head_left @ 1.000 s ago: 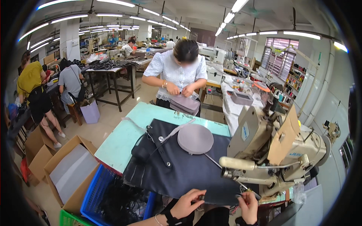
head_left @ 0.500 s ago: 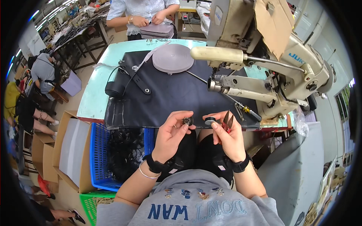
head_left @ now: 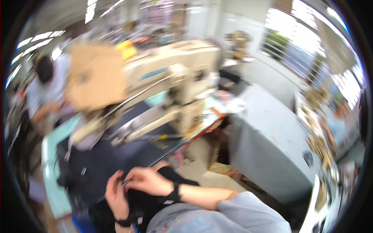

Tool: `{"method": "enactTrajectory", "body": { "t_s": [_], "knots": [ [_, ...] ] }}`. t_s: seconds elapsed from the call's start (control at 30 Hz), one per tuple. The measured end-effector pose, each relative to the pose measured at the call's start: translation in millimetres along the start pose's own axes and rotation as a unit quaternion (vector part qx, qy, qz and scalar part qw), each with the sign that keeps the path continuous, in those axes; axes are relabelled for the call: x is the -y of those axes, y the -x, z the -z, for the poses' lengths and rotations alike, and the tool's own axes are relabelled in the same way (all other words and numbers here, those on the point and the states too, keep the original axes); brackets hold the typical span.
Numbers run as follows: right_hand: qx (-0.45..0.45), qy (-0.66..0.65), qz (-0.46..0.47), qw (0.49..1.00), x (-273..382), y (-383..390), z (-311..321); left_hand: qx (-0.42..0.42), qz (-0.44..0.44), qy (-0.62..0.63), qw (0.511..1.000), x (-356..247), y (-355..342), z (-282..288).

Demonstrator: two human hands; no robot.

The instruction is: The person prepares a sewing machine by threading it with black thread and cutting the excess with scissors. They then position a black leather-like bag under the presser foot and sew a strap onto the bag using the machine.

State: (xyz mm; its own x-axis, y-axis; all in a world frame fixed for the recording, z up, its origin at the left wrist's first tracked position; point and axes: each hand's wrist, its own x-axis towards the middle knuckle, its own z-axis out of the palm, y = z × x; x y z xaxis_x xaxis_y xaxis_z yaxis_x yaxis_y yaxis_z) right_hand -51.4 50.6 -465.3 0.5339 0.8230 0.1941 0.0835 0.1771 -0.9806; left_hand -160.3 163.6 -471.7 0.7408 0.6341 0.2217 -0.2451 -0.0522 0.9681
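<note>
The picture is blurred. My left hand (head_left: pixel 116 196) and my right hand (head_left: pixel 149 179) are close together at the lower centre, fingers closed around a small dark metal part (head_left: pixel 123 183), apparently a bobbin case; what else my right fingers hold is too smeared to make out. Behind them lies black sheet material (head_left: pixel 93 159) on a pale green table (head_left: pixel 53 167). Above it stands a cream sewing machine (head_left: pixel 171 54) with a brown cardboard piece (head_left: pixel 95 73) on it. A grey roll of tape is partly hidden behind the machine.
A co-worker (head_left: pixel 46 93) stands across the table at left, another (head_left: pixel 336 124) sits at far right. A large grey-covered stand (head_left: pixel 272 139) is to my right, with tan material (head_left: pixel 316 151) along its far edge. A blue basket (head_left: pixel 79 223) shows at lower left.
My view has swung right. My hands, apart half a second ago with metal case, bobbin and red snips, have come together; the snips are no longer distinguishable.
</note>
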Motion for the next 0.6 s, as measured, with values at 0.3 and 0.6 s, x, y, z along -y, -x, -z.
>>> {"method": "enactTrajectory", "body": {
  "t_s": [0.3, 0.6],
  "knots": [
    [-0.082, 0.190, 0.046, 0.977, -1.8, 19.2, 27.7, 0.154, 0.041, 0.078, 0.984, -3.9, 7.7, -33.3],
    [-0.032, 0.198, -0.001, 0.980, -30.7, 4.9, 5.0, 0.149, 0.074, 0.022, 0.986, 19.9, 4.8, 4.2]
  ]
}}
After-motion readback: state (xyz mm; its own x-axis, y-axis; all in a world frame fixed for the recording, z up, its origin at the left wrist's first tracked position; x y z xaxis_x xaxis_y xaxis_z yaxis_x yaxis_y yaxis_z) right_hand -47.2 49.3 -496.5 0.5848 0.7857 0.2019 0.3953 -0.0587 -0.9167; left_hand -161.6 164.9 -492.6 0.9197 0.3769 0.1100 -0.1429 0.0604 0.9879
